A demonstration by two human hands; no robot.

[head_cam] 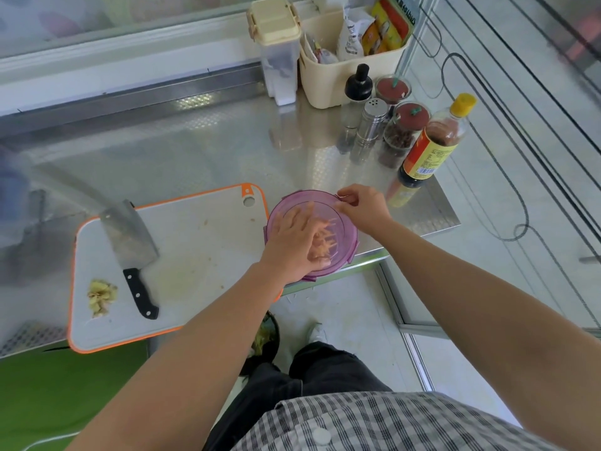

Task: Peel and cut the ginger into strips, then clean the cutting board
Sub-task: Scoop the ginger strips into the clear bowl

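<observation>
Ginger peel [101, 297]: a small, loose pile on the near left corner of the board; light, limp scraps that should sweep off easily.
Cleaver [130, 236]: lies flat on the board, blade away, black handle toward the person, just right of the peel.
Cutting board [201, 242]: orange-rimmed and stiff, with smears and a few bits at its middle. Its near corner overhangs the bench [227, 141], so the rim there looks the easy place to take hold.
Left grip [289, 245]: reaches into the container with fingers stretched over the strips. Blur hides whether it pinches any.
Ginger strips [327, 240]: thin, pale and damp-looking, heaped inside the container under the fingers; likely to cling and snap, so best gathered loosely.
Purple container [344, 229]: round, translucent, touching the board's right edge and close to the bench's near edge.
Right grip [364, 206]: thumb and fingers pinch the container's far rim, steadying it.
Sauce bottle [432, 148]: stands with jars beyond, near the right grip; open room lies behind the board.
</observation>
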